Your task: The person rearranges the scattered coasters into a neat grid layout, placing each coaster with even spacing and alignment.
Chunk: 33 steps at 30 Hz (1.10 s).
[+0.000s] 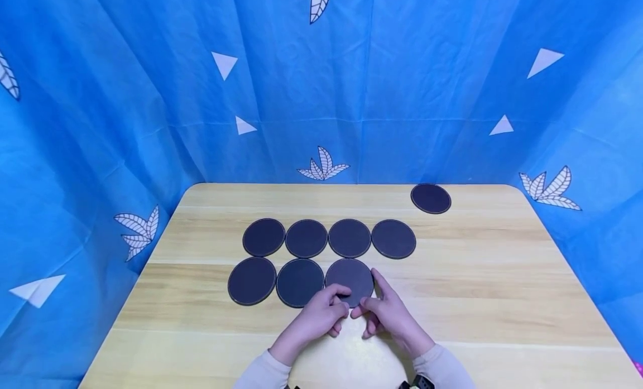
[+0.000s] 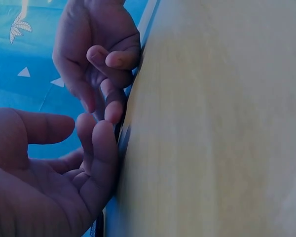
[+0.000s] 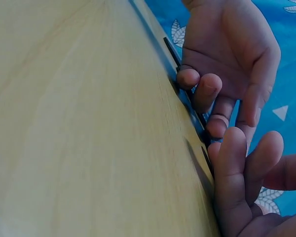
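A round dark coaster with a stitched rim lies flat on the table at the right end of the front row. My left hand is at its lower left, index finger reaching over its surface and thumb by its near edge. On the other side, my right hand has its index fingertip against the right edge and its thumb close to the near edge. In the left wrist view both hands' fingertips nearly meet, and the coaster shows only as a thin dark line. Neither hand is lifting anything.
Left of that coaster are two more dark coasters in the same row. Behind them runs a row of several matching coasters. Another single coaster lies at the back right edge of the wooden table. A blue patterned curtain surrounds the table.
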Each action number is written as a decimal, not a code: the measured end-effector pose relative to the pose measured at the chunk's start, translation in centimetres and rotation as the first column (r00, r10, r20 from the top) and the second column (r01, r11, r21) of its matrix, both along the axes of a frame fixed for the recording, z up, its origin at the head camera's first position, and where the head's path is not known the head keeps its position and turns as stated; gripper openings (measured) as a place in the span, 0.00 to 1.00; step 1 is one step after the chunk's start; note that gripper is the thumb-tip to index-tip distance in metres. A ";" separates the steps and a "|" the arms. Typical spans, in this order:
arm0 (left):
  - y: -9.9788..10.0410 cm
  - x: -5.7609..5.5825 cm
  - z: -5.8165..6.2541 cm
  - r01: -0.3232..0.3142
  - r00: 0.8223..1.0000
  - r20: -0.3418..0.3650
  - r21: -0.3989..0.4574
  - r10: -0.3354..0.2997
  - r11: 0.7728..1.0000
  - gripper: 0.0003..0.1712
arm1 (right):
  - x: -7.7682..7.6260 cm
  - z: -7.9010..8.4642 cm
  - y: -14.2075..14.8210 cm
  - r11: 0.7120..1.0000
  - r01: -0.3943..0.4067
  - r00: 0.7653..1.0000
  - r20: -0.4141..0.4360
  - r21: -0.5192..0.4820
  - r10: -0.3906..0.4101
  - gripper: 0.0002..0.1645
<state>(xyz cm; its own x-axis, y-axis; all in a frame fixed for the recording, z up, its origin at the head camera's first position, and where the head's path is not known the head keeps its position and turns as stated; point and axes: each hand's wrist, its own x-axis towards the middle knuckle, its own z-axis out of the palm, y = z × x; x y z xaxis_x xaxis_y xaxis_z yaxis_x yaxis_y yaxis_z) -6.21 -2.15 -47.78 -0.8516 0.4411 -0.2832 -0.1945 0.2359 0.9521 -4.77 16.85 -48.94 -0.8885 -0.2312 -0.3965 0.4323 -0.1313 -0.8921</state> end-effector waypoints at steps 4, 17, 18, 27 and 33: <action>0.3 0.2 0.0 0.043 0.999 -0.029 -0.044 -0.045 0.998 0.10 | -0.1 -0.1 0.0 1.000 0.002 1.000 -0.009 0.010 -0.002 0.55; 0.6 0.4 0.4 0.075 0.997 -0.016 -0.061 -0.076 0.995 0.08 | -0.1 -0.2 0.1 1.000 0.011 1.000 -0.006 0.003 -0.011 0.53; 0.6 0.4 0.5 0.079 0.997 -0.015 -0.059 -0.080 0.995 0.08 | -0.1 -0.1 0.1 1.000 0.012 1.000 -0.006 0.003 -0.012 0.53; 0.8 0.5 0.9 0.100 0.994 -0.025 -0.059 -0.102 0.993 0.07 | -0.1 0.1 0.2 1.000 0.014 1.000 -0.007 0.011 -0.013 0.53; 1.0 0.1 0.9 0.113 0.993 -0.024 -0.058 -0.115 0.992 0.06 | -0.2 0.4 0.8 1.000 -0.020 0.999 -0.040 0.024 0.021 0.52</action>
<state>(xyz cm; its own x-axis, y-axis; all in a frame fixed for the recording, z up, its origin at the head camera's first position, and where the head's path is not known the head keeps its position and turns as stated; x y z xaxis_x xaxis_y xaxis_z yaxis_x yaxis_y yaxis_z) -6.07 -1.10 -46.87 -0.8045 0.5198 -0.2874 -0.1370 0.3084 0.9413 -4.96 17.62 -48.57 -0.8989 -0.2404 -0.3663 0.3986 -0.1016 -0.9115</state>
